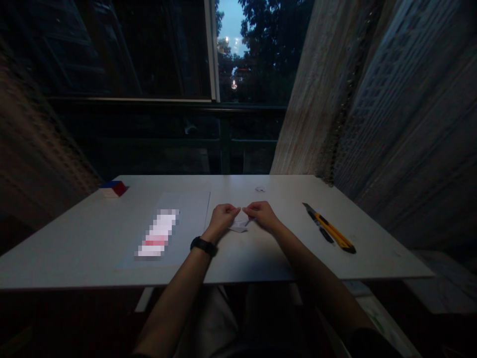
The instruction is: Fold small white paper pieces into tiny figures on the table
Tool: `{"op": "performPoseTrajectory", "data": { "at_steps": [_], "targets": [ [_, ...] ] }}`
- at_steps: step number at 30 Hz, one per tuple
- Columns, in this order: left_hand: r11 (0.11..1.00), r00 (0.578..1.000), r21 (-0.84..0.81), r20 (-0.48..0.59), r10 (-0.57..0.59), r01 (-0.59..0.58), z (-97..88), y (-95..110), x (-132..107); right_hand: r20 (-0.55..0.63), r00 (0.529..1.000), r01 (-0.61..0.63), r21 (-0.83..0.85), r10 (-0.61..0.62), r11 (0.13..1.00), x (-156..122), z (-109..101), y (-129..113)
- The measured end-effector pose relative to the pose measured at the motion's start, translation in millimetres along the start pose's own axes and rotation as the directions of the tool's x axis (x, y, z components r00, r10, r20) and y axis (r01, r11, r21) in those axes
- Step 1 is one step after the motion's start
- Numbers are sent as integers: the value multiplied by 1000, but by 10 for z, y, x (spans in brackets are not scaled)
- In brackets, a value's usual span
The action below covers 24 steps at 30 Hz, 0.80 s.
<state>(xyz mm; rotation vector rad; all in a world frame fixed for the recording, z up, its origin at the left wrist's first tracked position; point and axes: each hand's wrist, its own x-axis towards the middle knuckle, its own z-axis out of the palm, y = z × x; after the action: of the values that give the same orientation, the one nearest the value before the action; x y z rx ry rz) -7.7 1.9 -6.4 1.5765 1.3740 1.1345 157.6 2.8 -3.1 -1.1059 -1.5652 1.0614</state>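
Both hands meet over a small piece of folded white paper near the middle of the white table. My left hand, with a dark band on its wrist, pinches the paper's upper left part between thumb and finger. From the other side my right hand pinches the upper right part, its fingertips close to those of the left. The paper's lower part shows creased, angled faces below the fingers. Its held edges are partly hidden by the hands.
Right of my hands lie a yellow and black utility knife and a black pen. A small paper scrap lies behind. At left are a white sheet, a bright pixelated phone-shaped area and a puzzle cube.
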Motion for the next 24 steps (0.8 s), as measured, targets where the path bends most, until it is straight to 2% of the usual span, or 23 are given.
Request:
{"op": "performPoseTrajectory", "data": {
  "at_steps": [6, 10, 14, 19, 24],
  "targets": [
    [993, 997, -118, -75, -35, 26, -33, 41, 7, -34, 999, -8, 99, 11, 995, -5, -12, -21],
    [968, 997, -245, -33, -69, 59, -47, 89, -20, -4, 999, -38, 236, 40, 971, -12, 13, -38],
    [951, 996, -299, -12, -85, 77, -52, 125, -43, 27, 999, -52, 293, 46, 955, -28, 28, -54],
    [945, 995, -311, 31, -92, 97, -46, 141, -62, 47, 999, -18, 241, 7, 970, -26, 48, -13],
    [941, 989, -320, 124, -75, 112, -31, 123, -62, -20, 998, 63, 80, -62, 995, -3, 75, 52]
  ]
}}
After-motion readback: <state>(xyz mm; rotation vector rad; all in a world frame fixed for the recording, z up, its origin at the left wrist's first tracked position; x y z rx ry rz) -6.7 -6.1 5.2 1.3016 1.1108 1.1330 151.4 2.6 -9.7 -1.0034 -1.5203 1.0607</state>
